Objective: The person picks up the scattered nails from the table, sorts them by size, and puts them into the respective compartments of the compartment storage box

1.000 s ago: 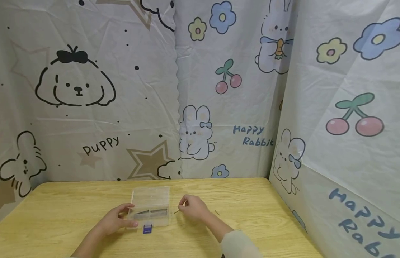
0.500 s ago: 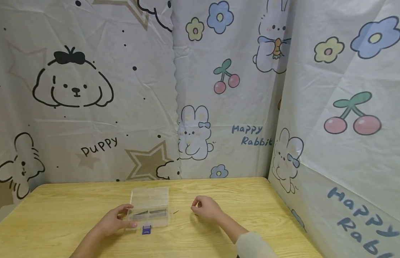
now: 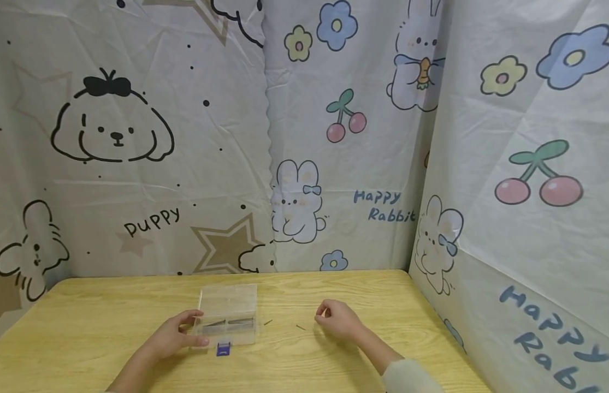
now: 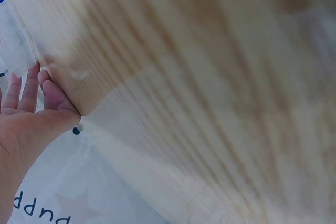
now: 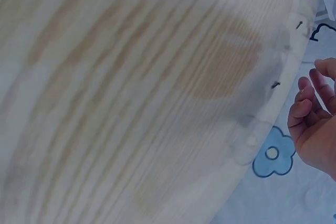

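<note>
A clear plastic box (image 3: 229, 300) stands on the table, with a clear panel at its back and a blue latch (image 3: 223, 349) in front. Thin grey metal pieces (image 3: 241, 321) show in its compartments. My left hand (image 3: 171, 335) holds the box's left end, thumb at the front and fingers behind. Right of the box lie two small screw-like pieces, a nearer one (image 3: 268, 322) and a farther one (image 3: 301, 327). Above the table my right hand (image 3: 338, 319) has loosely bent fingers with nothing visible between them. A third dark screw-like piece (image 5: 275, 85) shows in the right wrist view.
Wood-grain table (image 3: 137, 295) carries everything. White printed cloth (image 3: 225, 164) hangs behind it, and another cloth panel (image 3: 530, 240) runs along the right side.
My right hand has moved right, away from the box, leaving the small piece near the box on the table and uncovering another. The left hand and box stay put.
</note>
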A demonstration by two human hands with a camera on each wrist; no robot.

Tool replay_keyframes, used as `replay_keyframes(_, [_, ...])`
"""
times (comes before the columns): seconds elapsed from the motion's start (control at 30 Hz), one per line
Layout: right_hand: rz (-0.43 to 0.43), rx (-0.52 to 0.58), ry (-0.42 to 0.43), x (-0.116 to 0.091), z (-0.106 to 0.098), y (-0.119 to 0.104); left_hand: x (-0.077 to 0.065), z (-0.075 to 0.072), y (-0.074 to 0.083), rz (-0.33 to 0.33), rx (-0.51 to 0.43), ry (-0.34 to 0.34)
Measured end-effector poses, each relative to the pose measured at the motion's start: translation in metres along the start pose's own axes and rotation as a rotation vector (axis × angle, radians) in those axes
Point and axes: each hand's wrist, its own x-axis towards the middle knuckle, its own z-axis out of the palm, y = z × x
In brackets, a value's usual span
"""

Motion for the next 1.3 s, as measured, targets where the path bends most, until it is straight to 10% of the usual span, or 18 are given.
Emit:
replay_keyframes(0.47, [0.054,-0.017,0.016,-0.018,-0.011,0.036,-0.001,0.0,0.002,0.004,-0.01,0.001])
replay_keyframes(1.3, [0.049,0.0,0.069,-0.016,0.004,0.037,0.002,0.002,-0.003,0.004,0.011,0.007])
